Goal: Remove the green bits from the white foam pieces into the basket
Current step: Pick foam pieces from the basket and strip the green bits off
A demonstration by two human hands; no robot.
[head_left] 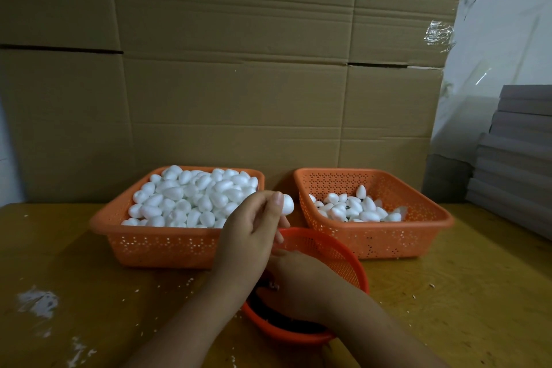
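Worker's view of a sorting station on a wooden tabletop (89, 293). The left hand (254, 227) is raised between the two rectangular baskets, its grip pinched on one white foam piece (287, 204) at the fingertips, which leaves the piece's end exposed, probably for picking. The right hand (301, 284) reaches down into the round orange basket (334, 251) nearest the worker, likely to drop a removed bit; its fingers are turned away, so whether that grip is apart or together cannot be told. Dark material lies on that basket's floor; its colour cannot be read, and no green bit is clearly visible. The full basket (149, 245) at left holds a heap of foam pieces, apparently the supply; the right basket (418, 236) holds fewer, with dark specks among them. The round basket's far rim lies in front of the gap between the two rectangular ones, keeping every reach short. Open tabletop lies left and right; a cardboard wall (239, 69) closes the rear, grey stacked boards (513, 164) the far right
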